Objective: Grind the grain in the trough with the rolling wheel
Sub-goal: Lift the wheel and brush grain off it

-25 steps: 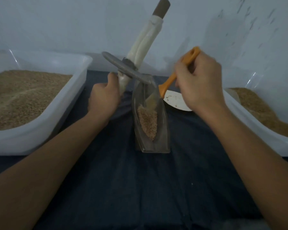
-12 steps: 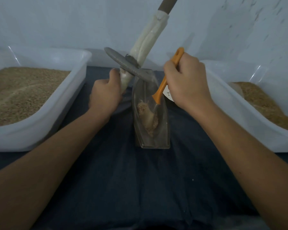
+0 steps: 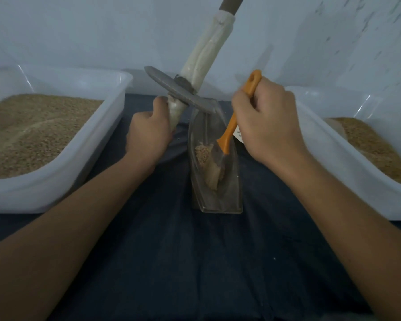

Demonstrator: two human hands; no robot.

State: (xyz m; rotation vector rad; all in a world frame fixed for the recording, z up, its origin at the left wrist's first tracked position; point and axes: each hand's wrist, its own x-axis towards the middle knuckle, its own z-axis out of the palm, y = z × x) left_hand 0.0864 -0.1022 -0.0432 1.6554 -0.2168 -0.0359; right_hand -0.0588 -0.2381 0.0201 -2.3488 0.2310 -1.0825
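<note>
A narrow boat-shaped metal trough [image 3: 234, 198] stands on the dark cloth in the middle, holding a small heap of grain [image 3: 207, 163]. The grey rolling wheel [image 3: 178, 90] is lifted and tilted above the trough's far end, its white-wrapped axle handle [image 3: 206, 52] slanting up to the right. My left hand [image 3: 148, 133] grips the lower end of that handle, left of the trough. My right hand [image 3: 264, 126] grips the orange handle of a scraper [image 3: 234, 121] whose blade reaches down into the grain inside the trough.
A white plastic tub [image 3: 111, 105] full of grain sits at the left. Another white tub [image 3: 329, 144] with grain sits at the right. A dark blue cloth [image 3: 195, 262] covers the table. A pale wall rises close behind.
My right hand brought the scraper from right of the trough down into it and pushed the grain into a narrower heap. The wheel stays lifted in my left hand.
</note>
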